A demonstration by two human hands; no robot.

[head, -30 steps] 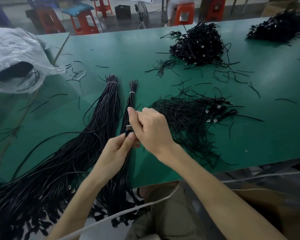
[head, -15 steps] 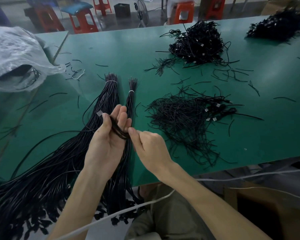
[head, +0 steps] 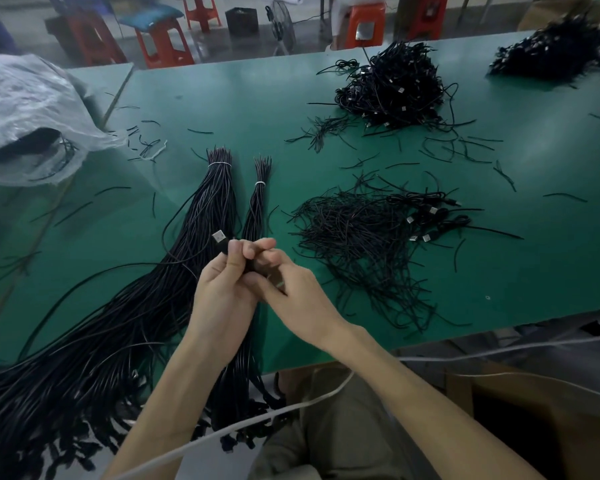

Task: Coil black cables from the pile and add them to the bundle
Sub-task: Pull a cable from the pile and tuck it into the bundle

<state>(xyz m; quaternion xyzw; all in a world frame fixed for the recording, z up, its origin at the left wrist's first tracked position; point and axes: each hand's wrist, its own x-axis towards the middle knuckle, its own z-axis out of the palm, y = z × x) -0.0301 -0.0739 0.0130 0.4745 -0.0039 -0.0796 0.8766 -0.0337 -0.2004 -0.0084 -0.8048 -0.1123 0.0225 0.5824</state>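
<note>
1. The left hand (head: 222, 292) is gripping a coiled black cable (head: 249, 266), whose plug (head: 218, 236) is poking out above the thumb. The right hand (head: 298, 299) is pinching the same coil.
2. Winding well is probably asking for tight, even loops.
3. Two tied bundles are lying just beyond the hands, a larger bundle (head: 215, 209) and a slimmer bundle (head: 257, 216). Three piles are sitting on the table (head: 222, 98), the nearest pile (head: 361, 244) at right.
</note>
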